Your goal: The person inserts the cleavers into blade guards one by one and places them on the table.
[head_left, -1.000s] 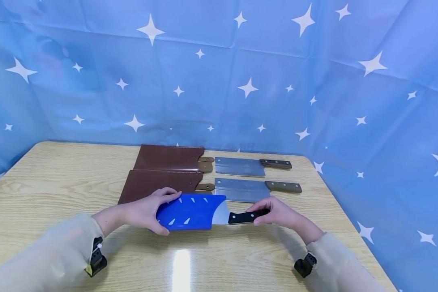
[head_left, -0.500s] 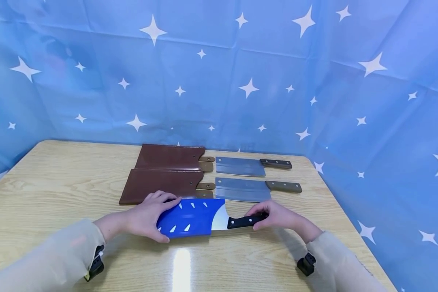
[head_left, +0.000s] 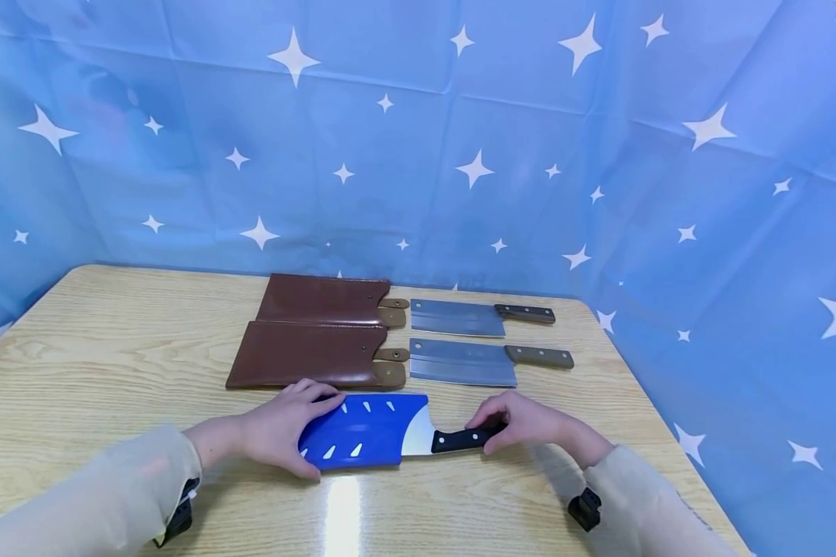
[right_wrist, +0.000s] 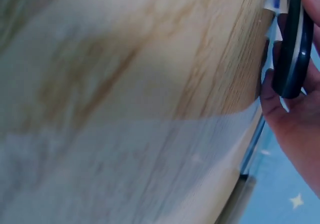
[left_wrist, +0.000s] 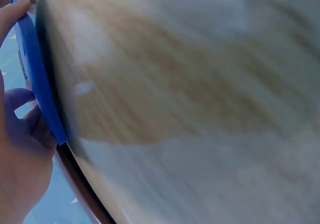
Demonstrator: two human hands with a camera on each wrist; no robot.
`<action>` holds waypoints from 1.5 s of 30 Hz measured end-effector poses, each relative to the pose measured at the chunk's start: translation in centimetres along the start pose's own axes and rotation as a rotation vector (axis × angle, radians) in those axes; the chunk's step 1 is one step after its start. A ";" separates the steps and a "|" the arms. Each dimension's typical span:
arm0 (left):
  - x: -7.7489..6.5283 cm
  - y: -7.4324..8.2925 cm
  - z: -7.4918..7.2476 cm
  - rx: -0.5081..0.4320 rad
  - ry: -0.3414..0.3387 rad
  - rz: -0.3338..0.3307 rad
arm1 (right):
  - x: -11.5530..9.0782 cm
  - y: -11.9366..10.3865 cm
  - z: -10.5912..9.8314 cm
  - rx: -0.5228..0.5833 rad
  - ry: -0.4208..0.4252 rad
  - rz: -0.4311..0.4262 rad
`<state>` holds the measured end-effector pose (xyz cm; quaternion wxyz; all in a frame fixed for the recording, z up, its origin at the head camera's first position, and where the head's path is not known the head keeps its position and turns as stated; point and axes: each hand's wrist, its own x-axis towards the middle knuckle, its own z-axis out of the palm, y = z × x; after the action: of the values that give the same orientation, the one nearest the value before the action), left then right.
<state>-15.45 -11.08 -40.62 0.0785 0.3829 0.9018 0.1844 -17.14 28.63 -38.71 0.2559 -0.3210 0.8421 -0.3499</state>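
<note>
Table (head_left: 125,333): pale wood.
Left hand (head_left: 281,433): we grip the blue sheath (head_left: 372,430) at its nine o'clock.
Right hand (head_left: 522,422): we pinch the black handle (head_left: 459,440) at three o'clock.

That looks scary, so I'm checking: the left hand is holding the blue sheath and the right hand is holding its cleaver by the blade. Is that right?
Not quite: the head view shows the right hand holding the cleaver by its black handle, not its blade. The left hand does hold the blue sheath.
</note>
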 end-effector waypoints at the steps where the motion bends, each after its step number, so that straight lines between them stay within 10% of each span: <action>1: 0.0 0.0 0.1 0.004 0.000 0.003 | 0.1 0.0 0.0 -0.003 -0.004 -0.003; 18: 0.0 -1.0 -1.5 -0.029 0.091 0.008 | 0.2 -0.2 -1.1 -0.094 0.061 0.068; 31: 2.3 -6.3 -5.1 -0.054 0.201 -0.172 | -2.3 2.6 -6.8 -0.179 0.393 0.221; 45: 3.5 -9.2 -4.7 -0.026 0.192 -0.296 | -2.9 6.0 -9.3 -0.292 0.458 0.406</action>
<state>-25.25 -15.73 -39.89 0.0230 0.2256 0.9492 0.2181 -23.44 37.96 -36.82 0.0757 -0.0930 0.9656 -0.2305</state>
